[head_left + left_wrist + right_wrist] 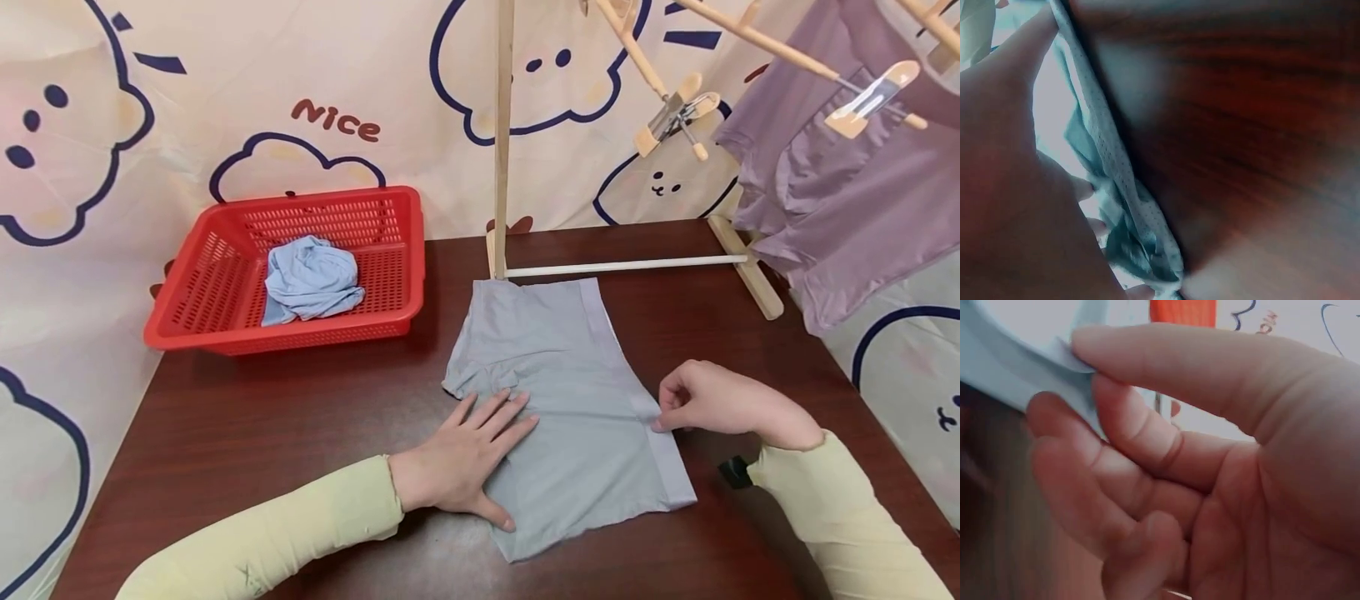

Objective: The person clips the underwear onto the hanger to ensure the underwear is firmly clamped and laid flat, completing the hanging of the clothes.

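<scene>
A pair of grey-blue boxer briefs [577,433] lies spread on the dark wooden table, its waistband [667,454] along the right side. Fingers spread, my left hand [468,454] rests flat on the leg side of the briefs. My right hand [712,400] pinches the edge of the waistband between thumb and index finger. In the right wrist view that waistband edge [1079,359] sits between the thumb and curled index finger. The left wrist view shows the hem [1107,137] beside the left hand, over the table.
A red plastic basket [300,337] holding a crumpled light blue cloth [311,279] stands at the back left. Behind the briefs is a wooden rack with a post [502,142] and a white bar [622,267]. Clip hangers [675,112] and a purple garment [862,192] hang at the upper right.
</scene>
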Tool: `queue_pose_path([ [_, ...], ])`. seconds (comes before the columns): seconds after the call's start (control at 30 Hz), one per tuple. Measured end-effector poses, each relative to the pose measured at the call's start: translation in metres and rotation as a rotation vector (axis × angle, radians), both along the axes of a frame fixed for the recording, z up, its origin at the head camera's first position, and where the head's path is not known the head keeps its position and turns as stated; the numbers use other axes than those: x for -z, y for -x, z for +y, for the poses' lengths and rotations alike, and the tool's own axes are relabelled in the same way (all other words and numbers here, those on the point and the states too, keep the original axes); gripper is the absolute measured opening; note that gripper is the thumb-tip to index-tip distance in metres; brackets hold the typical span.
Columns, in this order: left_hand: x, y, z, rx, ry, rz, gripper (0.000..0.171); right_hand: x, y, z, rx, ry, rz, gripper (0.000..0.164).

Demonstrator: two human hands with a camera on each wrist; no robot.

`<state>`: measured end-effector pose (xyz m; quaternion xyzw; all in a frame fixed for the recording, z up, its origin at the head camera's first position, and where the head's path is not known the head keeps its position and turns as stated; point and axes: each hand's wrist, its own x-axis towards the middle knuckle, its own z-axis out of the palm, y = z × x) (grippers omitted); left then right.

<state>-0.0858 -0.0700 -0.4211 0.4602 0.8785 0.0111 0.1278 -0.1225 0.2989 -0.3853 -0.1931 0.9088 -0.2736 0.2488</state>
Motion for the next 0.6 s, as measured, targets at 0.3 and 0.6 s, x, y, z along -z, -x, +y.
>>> queue_pose_path([
  [0.3, -0.001, -0.005, 0.002, 0.062, -0.025, 0.069, 0.117, 0.003, -0.004, -0.005, 0.011, -0.184, 0.088, 0.035],
  [0.6, -0.007, -0.015, 0.017, 0.403, -0.204, 0.026, 0.038, 0.005, -0.017, -0.030, -0.220, -0.011, -0.045, 0.027],
])
